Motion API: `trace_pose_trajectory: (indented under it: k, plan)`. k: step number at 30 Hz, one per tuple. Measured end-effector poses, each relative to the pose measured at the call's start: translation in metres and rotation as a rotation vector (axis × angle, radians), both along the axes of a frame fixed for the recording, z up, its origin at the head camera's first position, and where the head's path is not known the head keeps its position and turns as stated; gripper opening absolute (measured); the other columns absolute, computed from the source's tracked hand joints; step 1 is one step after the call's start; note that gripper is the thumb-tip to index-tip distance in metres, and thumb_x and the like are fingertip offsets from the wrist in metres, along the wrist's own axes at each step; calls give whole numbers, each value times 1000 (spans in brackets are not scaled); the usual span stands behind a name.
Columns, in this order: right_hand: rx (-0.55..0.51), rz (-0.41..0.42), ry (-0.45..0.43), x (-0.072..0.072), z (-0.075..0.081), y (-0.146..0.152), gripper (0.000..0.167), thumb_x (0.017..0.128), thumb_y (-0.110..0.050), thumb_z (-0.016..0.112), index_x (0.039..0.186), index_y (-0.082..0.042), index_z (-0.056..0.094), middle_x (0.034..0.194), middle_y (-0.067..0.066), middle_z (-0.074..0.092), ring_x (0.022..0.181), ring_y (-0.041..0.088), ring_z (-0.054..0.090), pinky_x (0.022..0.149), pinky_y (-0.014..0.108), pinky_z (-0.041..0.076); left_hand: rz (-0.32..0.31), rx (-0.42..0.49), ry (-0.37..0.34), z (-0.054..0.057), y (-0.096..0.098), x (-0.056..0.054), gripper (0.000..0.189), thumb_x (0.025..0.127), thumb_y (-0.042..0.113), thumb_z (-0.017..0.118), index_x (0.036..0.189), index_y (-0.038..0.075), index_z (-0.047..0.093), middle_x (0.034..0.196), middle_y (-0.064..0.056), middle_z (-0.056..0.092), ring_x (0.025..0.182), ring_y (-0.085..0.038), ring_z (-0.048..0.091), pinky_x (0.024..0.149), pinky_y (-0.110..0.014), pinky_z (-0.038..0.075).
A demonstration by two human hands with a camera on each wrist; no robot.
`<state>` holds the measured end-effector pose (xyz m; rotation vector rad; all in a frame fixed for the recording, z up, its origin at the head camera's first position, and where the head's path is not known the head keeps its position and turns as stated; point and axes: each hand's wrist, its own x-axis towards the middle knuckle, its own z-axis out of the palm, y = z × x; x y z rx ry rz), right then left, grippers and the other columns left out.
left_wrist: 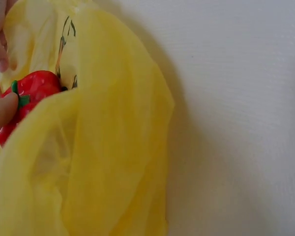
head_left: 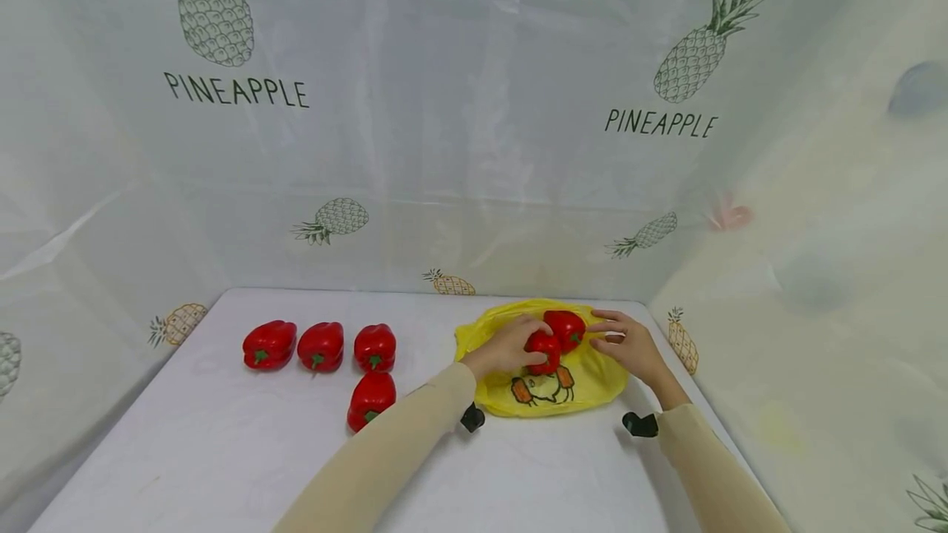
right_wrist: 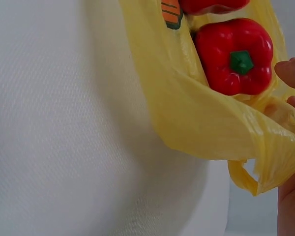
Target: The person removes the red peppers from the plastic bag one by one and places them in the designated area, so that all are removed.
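One white table [head_left: 222,459] carries a yellow plastic bag [head_left: 592,381] near the surface's far right corner. The left hand [head_left: 511,345] pinches a red bell pepper [head_left: 545,356] within the bag's raised edges; the right hand [head_left: 629,345], fingers apart, is just beside a second bell pepper [head_left: 567,327] there. Four more bell peppers [head_left: 270,344] lie farther left, three in a row near the far edge.

The yellow bag [head_left: 596,385], thin and wrinkled, lies spread at five o'clock from the centre of the head view, its cartoon print [head_left: 544,387] toward six o'clock. Inside its raised edges the left hand [head_left: 509,344] pinches the nearer red pepper [head_left: 544,354], glossy and with green stem. The farther red pepper [head_left: 563,327], equally glossy and green-stemmed, sits just beside it, toward one o'clock, near the right hand [head_left: 629,345].
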<state>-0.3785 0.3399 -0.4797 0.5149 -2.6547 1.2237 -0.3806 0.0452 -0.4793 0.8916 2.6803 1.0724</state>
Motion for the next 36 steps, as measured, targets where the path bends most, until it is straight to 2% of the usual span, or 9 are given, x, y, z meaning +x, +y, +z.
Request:
trace_pose_trajectory:
  k: [4,8,13,19,27,36]
  plan:
    - [5,-1,-1,0,1,1,23,98,-10,78,119,0,79,152,17,57,132,42,60,103,49,56,3,13,-18,1,0,2,37,102,30,74,137,28,61,154,-1,50,131,-17,54,108,-32,53]
    - [7,4,5,1,1,1,23,98,-11,78,119,-1,79,152,17,57,131,41,61,102,48,56,-21,13,-24,5,-5,4,36,102,29,74,136,28,61,154,0,49,129,-16,55,104,-29,54]
    - [7,3,7,1,0,2,24,97,-11,79,120,-3,79,153,17,57,134,41,58,103,51,55,-55,9,-12,20,-17,8,37,102,28,74,137,28,61,149,2,53,127,-15,56,104,-28,53]
    - [9,2,6,1,0,1,21,97,-10,79,117,-3,80,152,17,58,133,42,59,102,50,57,-75,-19,36,41,-29,14,40,102,30,75,139,28,62,146,2,54,130,-17,56,110,-35,51]
    - [26,-8,2,1,0,0,19,98,-11,78,116,-4,80,151,17,58,133,41,59,102,46,58,-115,-78,103,60,-39,24,39,102,34,73,140,31,61,146,6,54,132,-15,55,113,-37,49]
    - [2,0,-13,2,3,-2,20,98,-10,78,117,-3,80,153,18,57,134,42,58,103,50,56,-152,-54,157,79,-63,41,41,101,33,75,139,32,62,147,7,55,129,-13,57,108,-35,53]
